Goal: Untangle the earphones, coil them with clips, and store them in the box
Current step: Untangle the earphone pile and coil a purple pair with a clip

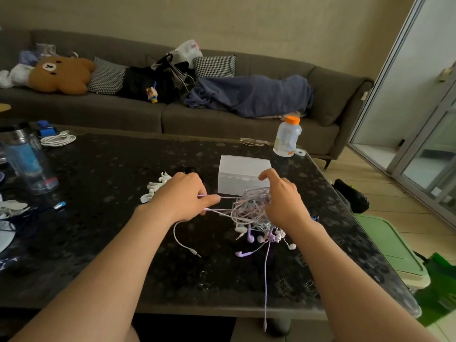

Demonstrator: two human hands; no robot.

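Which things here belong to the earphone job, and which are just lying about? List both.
Job: tangled earphones, held by left hand and right hand; white clips; box.
Lying about: orange-capped bottle, glasses, coiled white cable, tumbler.

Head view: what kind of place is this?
Probably a home living room: a grey sofa with a bear cushion stands behind the dark table, and a sliding glass door is at the right.
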